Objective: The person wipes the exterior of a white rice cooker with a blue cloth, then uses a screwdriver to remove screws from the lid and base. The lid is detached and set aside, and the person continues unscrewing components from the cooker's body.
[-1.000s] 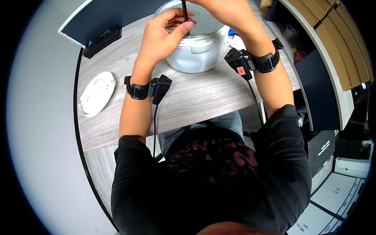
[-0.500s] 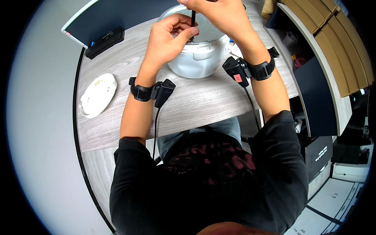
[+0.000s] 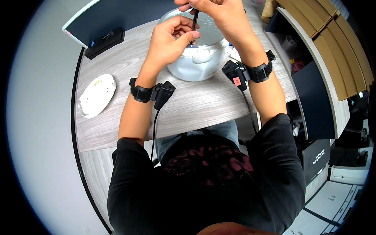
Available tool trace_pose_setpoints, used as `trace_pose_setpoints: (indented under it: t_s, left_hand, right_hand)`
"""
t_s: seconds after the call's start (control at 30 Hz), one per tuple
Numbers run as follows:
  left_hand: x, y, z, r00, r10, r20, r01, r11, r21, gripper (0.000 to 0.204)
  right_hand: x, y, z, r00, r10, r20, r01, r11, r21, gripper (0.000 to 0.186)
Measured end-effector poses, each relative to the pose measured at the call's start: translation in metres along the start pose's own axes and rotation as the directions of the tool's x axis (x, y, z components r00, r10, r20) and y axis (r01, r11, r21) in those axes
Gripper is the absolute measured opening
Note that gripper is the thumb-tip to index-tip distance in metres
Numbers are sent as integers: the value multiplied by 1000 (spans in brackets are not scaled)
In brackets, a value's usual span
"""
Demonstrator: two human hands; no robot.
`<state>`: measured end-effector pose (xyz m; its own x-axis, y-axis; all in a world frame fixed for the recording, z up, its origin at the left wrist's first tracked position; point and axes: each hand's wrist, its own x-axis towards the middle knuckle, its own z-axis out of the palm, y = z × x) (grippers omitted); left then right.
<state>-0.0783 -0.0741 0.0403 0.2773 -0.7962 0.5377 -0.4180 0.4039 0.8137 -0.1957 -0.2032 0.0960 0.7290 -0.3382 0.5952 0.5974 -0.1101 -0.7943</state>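
Slim black tool (image 3: 194,23), upright over the lid (image 3: 207,33) of a white cooker (image 3: 197,64), tip down near the lid's middle. Pinched near its top by the right hand (image 3: 213,9), fingers closed tight around the shaft; whether a screwdriver or some other rod, cannot tell. Left hand (image 3: 168,41) curled beside the tool's lower end, thumb and fingertips (image 3: 188,29) bent in toward the tip and resting on the lid, closed loosely; whether actually gripping the shaft or only steadying it, cannot tell. Cooker standing near the far edge of a grey wood-grain desk (image 3: 196,105), straight ahead of the body. Black bands with small black boxes on both wrists, left (image 3: 150,94) and right (image 3: 250,72), a thin cable (image 3: 154,129) hanging from each toward the lap. Well off to the left on the desk, a white oval dish (image 3: 97,96) with some yellowish marks on it. Beyond that, at the far left corner, a flat black device (image 3: 105,42) against a dark panel (image 3: 117,17). To the right, shelving (image 3: 313,51) with wooden slats and small clutter.
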Motion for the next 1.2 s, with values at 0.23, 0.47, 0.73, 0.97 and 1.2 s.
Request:
trace_pose_setpoints:
  t_s: [0.23,0.47,0.73,0.97,1.2]
  left_hand:
    - [-3,4,0,1000,6,1,-6,999,-46,21]
    - [-4,4,-2,998,-68,19,69,995,-74,16]
    - [-2,6,-3,999,-24,-36,28,994,106,21]
    - [-3,5,-9,997,-28,78,31,999,-38,20]
    - [-5,5,-9,993,-57,100,41,988,150,16]
  right_hand:
    - [-2,-10,3,998,-28,-54,13,965,-262,20]
    - [-1,0,8,999,-23,-43,27,996,83,20]
    - [-4,-2,11,998,-63,-29,57,984,-168,19]
    - [-2,-4,2,997,-61,-39,55,988,-144,28]
    - [2,0,7,999,-5,-52,5,1000,-3,29]
